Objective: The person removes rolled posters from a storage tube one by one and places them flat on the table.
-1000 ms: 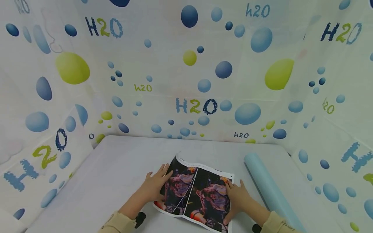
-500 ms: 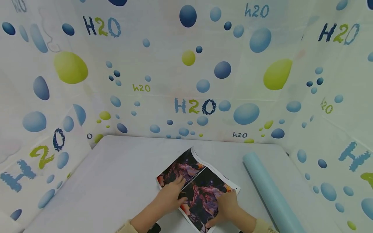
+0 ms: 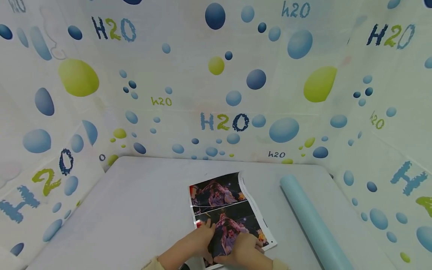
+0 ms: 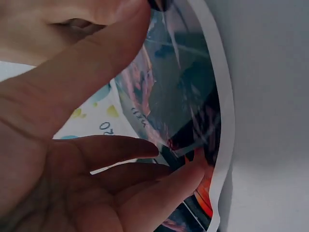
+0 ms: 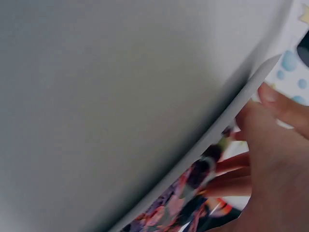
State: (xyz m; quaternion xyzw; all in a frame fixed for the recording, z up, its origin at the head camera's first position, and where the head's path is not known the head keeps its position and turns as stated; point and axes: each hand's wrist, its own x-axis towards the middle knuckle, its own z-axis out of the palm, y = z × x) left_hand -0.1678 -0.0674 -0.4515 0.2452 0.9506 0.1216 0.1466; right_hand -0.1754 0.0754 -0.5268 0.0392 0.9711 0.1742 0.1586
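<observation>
A glossy printed sheet (image 3: 216,191) bears two copies of a dark, colourful picture, with a white border round them. It lies on the white table, its right edge wavy. My left hand (image 3: 199,240) holds its near left part, fingers on the printed face and thumb by the near edge. Close beside it, my right hand (image 3: 244,249) grips the near part with curled fingers, thumb pointing left. In the left wrist view, the sheet (image 4: 212,116) bows upward near the left fingers (image 4: 164,193). The right wrist view shows the right hand (image 5: 275,159) at the sheet's edge.
A light blue roll (image 3: 314,221) lies slantwise to the right of the sheet. The white table (image 3: 135,210) extends around it. Behind and at both sides hangs a white curtain (image 3: 189,67) with blue and green dots and H2O lettering.
The sheet has turned clockwise, its left picture now at the far side. My left hand has moved right and nearer, and my right hand left and nearer, bringing them close together.
</observation>
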